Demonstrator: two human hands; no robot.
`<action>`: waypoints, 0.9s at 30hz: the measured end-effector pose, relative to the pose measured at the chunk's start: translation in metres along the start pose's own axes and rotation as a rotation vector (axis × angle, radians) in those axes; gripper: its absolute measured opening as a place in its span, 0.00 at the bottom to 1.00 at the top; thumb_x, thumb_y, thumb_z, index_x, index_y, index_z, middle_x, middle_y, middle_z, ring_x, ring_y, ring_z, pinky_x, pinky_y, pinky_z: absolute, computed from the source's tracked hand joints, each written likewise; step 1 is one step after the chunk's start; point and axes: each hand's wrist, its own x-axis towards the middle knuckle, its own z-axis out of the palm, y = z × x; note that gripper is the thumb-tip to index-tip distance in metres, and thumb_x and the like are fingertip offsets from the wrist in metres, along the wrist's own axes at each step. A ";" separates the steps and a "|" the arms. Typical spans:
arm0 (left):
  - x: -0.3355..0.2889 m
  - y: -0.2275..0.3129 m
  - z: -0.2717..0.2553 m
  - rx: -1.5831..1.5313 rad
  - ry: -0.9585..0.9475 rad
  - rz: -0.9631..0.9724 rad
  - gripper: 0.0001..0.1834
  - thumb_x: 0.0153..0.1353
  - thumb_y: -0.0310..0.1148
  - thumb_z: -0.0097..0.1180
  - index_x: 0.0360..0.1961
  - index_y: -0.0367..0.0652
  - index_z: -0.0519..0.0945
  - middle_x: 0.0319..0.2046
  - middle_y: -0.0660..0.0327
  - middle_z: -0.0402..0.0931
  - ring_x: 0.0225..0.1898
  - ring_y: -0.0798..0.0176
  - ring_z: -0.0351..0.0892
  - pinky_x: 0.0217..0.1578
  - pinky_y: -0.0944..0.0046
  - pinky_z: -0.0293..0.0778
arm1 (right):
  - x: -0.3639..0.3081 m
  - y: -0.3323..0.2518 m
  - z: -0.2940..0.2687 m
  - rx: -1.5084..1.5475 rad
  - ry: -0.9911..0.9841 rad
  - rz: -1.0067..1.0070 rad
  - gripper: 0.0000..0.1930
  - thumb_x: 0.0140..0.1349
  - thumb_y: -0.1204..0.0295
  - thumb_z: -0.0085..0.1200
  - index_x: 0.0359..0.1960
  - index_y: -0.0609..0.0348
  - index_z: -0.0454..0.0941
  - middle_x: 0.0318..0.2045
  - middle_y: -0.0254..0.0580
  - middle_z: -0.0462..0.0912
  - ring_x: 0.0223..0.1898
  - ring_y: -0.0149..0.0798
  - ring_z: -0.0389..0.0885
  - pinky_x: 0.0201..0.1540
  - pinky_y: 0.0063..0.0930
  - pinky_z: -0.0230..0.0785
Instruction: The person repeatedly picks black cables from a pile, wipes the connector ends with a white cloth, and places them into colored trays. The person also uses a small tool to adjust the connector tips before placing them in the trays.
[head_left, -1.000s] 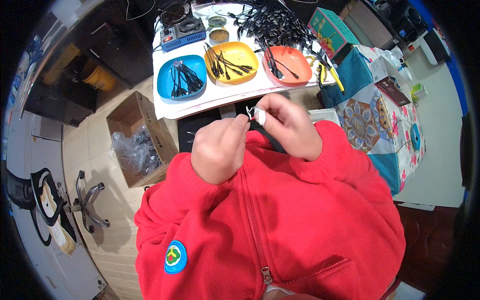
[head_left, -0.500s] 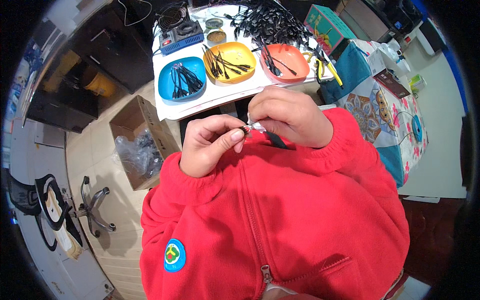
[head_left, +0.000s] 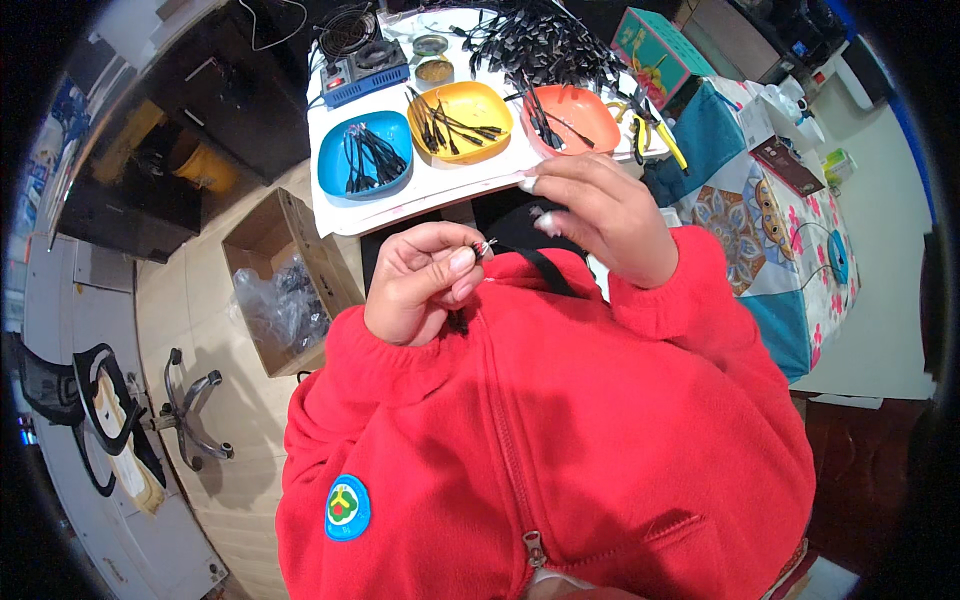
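Note:
In front of my chest, my left hand [head_left: 418, 283] pinches a short black cable [head_left: 487, 246] between thumb and forefinger. Thin bare wire ends stick out to the right of the pinch, while most of the cable is hidden in the palm. My right hand [head_left: 608, 218] is off to the right with thumb and fingers apart, holding nothing. White wrapping covers its thumb tip and a fingertip. Beyond the hands, a blue tray [head_left: 328, 183], a yellow tray [head_left: 500, 112] and an orange-pink tray [head_left: 603, 125] each hold black cables.
A large heap of black cables [head_left: 540, 50] lies at the table's back. Yellow-handled pliers [head_left: 668, 147] sit at its right edge. A small blue heater [head_left: 366, 84] and round tins [head_left: 434, 70] stand back left. An open cardboard box [head_left: 290, 215] is on the floor at left.
My right hand has drawn away from the wire ends, up and to the right, and its fingers have parted. My left hand keeps the cable in nearly the same place.

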 end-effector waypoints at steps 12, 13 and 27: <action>0.007 -0.004 0.001 -0.264 -0.097 -0.131 0.10 0.61 0.24 0.54 0.43 0.34 0.78 0.23 0.62 0.73 0.21 0.72 0.64 0.20 0.74 0.55 | 0.009 -0.004 0.023 0.091 0.114 -0.274 0.12 0.47 0.73 0.59 0.35 0.60 0.77 0.32 0.40 0.79 0.32 0.38 0.78 0.31 0.27 0.68; 0.007 -0.002 0.002 -0.214 -0.094 -0.125 0.09 0.61 0.23 0.54 0.43 0.34 0.78 0.23 0.62 0.73 0.22 0.72 0.65 0.21 0.73 0.57 | 0.008 -0.004 0.024 0.155 0.095 -0.238 0.11 0.48 0.73 0.60 0.34 0.60 0.77 0.31 0.40 0.78 0.32 0.39 0.77 0.32 0.27 0.68; -0.004 0.004 0.012 0.419 -0.008 0.189 0.07 0.60 0.21 0.55 0.39 0.31 0.78 0.22 0.62 0.73 0.22 0.73 0.68 0.21 0.72 0.62 | -0.002 -0.025 0.004 0.629 -0.129 0.361 0.08 0.57 0.75 0.57 0.38 0.62 0.76 0.33 0.38 0.78 0.34 0.34 0.77 0.37 0.23 0.69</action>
